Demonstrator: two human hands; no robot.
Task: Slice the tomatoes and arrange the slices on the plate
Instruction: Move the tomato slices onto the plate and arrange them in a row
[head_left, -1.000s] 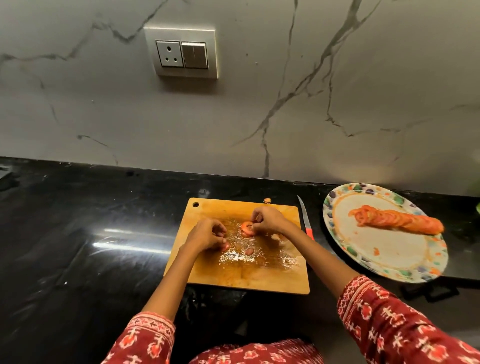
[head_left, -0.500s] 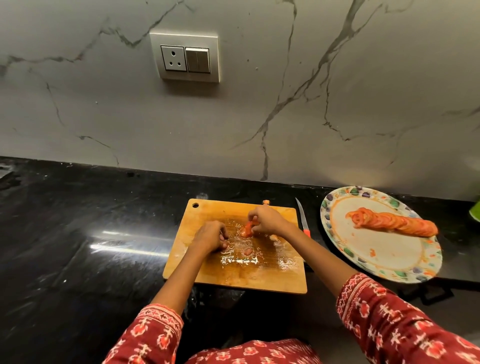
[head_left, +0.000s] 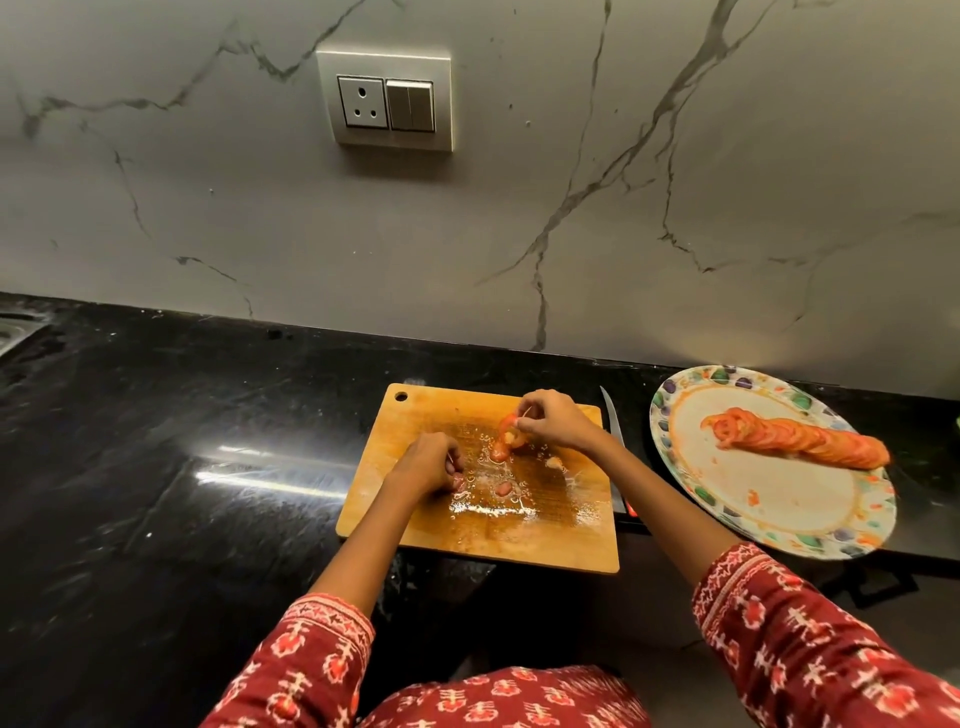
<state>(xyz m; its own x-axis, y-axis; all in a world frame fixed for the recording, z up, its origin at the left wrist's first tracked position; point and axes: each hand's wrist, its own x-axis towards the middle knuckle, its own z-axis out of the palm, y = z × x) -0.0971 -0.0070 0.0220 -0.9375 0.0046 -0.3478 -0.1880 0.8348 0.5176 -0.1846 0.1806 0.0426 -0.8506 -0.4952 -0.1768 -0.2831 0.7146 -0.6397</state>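
On the wooden cutting board (head_left: 483, 525), near its centre, the right hand (head_left: 558, 421) is pinching a small cluster of tomato slices (head_left: 506, 440) between thumb and fingertips, lifting them clear of the wet surface. The left hand (head_left: 426, 465) is resting curled on the board's left half, fingers pressed together over a small tomato scrap; whether it is actually gripping that scrap cannot be told. Loose tomato bits (head_left: 503, 487) and a pool of juice are lying on the board just in front of the pinched slices. A red-handled knife (head_left: 615, 457) is lying on the black table (head_left: 182, 467) just off the board's right edge, untouched. Further right of the board, the patterned plate (head_left: 675, 467) is carrying an overlapping row of tomato slices (head_left: 795, 440) running across its far half.

Judgement: the step in hand is gathering the last slices for transfer to the plate. To do it well, the pinch should be kept light and broad, since the slices look thin, wet and liable to tear or slip. The carry to the plate should pass above the knife, not over its blade edge at low height. Placement should be continuing the existing row at one end, each slice overlapping its neighbour, not dropped beside it. Scraps on the board appear unfit for arranging.
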